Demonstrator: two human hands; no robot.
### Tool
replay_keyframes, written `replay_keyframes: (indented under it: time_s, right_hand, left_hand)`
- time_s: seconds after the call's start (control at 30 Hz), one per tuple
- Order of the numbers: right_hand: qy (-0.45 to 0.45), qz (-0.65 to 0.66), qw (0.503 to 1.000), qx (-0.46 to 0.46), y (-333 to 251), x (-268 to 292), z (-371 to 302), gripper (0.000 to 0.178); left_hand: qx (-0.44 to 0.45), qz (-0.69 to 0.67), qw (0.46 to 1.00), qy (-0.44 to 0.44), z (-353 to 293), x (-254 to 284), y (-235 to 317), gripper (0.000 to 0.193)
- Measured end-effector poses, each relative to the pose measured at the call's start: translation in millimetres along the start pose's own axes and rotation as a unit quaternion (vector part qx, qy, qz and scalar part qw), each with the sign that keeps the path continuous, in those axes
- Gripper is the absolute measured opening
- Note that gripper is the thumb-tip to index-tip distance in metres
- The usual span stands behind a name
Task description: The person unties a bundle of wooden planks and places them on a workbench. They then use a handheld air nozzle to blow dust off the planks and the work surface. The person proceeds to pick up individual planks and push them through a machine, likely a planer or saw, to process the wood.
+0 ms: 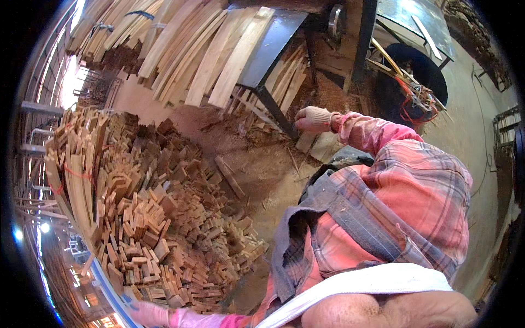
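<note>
My right hand (314, 118), in a pale knit glove, is curled beside the lower end of a dark metal table leg (275, 111). Its palm side is turned away, so anything inside the fingers is hidden. Far to the lower left, my left hand (149, 314) reaches out at the picture's rim, close to a long blue-and-white edge (107, 284). Its fingers are blurred, and whether they touch that edge cannot be made out. Between the arms lies a large heap of short cut wood pieces (150, 218). A lone wood piece (229, 177) rests on the floor near it.
Long wooden boards (205, 60) lean over a dark metal table (273, 49). Bundled slats (82, 158) stand at the heap's left. A round black container (432, 71) with wood strips and red cord stands at the far right. Sawdust and splinters cover the floor (268, 175).
</note>
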State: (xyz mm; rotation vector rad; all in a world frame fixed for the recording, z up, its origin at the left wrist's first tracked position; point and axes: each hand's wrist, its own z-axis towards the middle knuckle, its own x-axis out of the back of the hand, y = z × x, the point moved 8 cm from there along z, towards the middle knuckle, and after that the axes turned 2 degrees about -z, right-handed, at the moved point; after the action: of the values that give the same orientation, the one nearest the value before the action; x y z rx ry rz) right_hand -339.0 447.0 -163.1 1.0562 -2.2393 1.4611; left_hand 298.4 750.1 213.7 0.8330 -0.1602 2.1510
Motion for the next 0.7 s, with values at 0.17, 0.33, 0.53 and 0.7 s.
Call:
replay_keyframes:
  time_s: [0.17,0.33,0.53,0.7]
  right_hand:
    - [0.022,-0.043,0.995,0.084,18.4,32.4,20.6,0.041]
    - [-0.018,-0.094,0.989,0.111,29.5,61.6,11.6,0.048]
    - [0.087,-0.053,0.992,0.069,141.5,132.3,-3.9,0.043]
    - [0.116,0.015,0.992,-0.042,220.4,170.9,-27.5,0.044]
  left_hand:
    - [-0.221,-0.177,0.955,-0.084,-58.0,-67.9,239.0,0.03]
    - [-0.301,-0.429,0.826,-0.211,-153.5,-121.4,475.1,0.032]
    - [-0.383,-0.173,0.857,-0.299,-208.9,-251.8,622.5,0.065]
    - [-0.313,-0.136,0.842,-0.417,-267.5,-306.2,614.2,0.08]
